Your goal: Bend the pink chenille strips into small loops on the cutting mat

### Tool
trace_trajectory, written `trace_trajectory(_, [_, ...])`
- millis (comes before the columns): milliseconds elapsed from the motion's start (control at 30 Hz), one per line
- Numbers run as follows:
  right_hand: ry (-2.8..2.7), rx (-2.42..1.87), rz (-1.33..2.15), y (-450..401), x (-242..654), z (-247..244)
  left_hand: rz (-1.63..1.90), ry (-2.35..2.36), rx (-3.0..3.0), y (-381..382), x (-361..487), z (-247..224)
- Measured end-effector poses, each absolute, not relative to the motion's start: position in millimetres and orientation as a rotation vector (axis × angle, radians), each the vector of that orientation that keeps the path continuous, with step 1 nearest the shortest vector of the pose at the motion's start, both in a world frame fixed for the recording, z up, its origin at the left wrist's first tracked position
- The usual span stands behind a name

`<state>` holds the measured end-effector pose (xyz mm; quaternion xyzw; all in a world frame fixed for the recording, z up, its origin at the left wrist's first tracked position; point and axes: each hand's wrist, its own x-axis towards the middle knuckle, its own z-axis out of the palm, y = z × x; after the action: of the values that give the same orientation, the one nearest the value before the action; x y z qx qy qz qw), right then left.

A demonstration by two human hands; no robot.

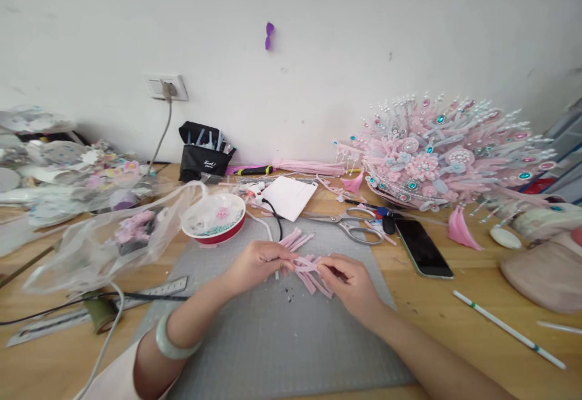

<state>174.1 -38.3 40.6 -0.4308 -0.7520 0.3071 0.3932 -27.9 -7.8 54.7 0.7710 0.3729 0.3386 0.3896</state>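
Observation:
Over the grey cutting mat (282, 345), my left hand (257, 266) and my right hand (352, 282) pinch a pale pink chenille stem (307, 265) between them. It looks bent into a narrow loop. Under and around the fingertips lie several short pink chenille stems (308, 285) on the mat. Part of the held piece is covered by my fingers. Small dark bits are scattered on the mat just below. Grey-handled scissors (359, 230) lie beyond my right hand.
A pink and blue beaded headdress (436, 157) stands at back right, near a phone (422, 245). Left are a bowl of beads (213, 237), a plastic bag (91, 254), a steel ruler (154, 288) and cords. A black pouch (204, 160) and white card (291, 197) sit behind.

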Motion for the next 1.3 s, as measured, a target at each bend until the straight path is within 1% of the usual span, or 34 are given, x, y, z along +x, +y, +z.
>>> trace_trajectory(233, [-1.923, -1.096, 0.779, -38.3, 173.8, 41.4, 0.876, 0.920, 2.039, -8.0, -29.6, 54.0])
trace_trajectory(600, [-1.922, -1.097, 0.783, -38.5, 174.1, 41.5, 0.919, 0.936, 1.881, -9.0, -29.5, 56.4])
trace_trajectory(833, [-1.874, -1.114, 0.738, -38.8, 174.1, 38.3, 0.964, 0.969, 1.614, -10.0, -19.4, 55.7])
trace_trajectory(1000, [-1.834, -1.120, 0.680, -39.6, 173.8, 34.7, 0.933, 0.888, 1.392, -17.3, -6.4, 48.6])
trace_trajectory(1200, [-1.852, -1.125, 0.681, -40.9, 171.5, 31.7, 1.001, 0.793, 1.135, -23.1, 1.2, 38.5])
trace_trajectory(1300, [-1.816, -1.126, 0.742, -41.5, 168.2, 30.1, 1.030, 0.745, 1.040, -25.0, 3.1, 34.8])
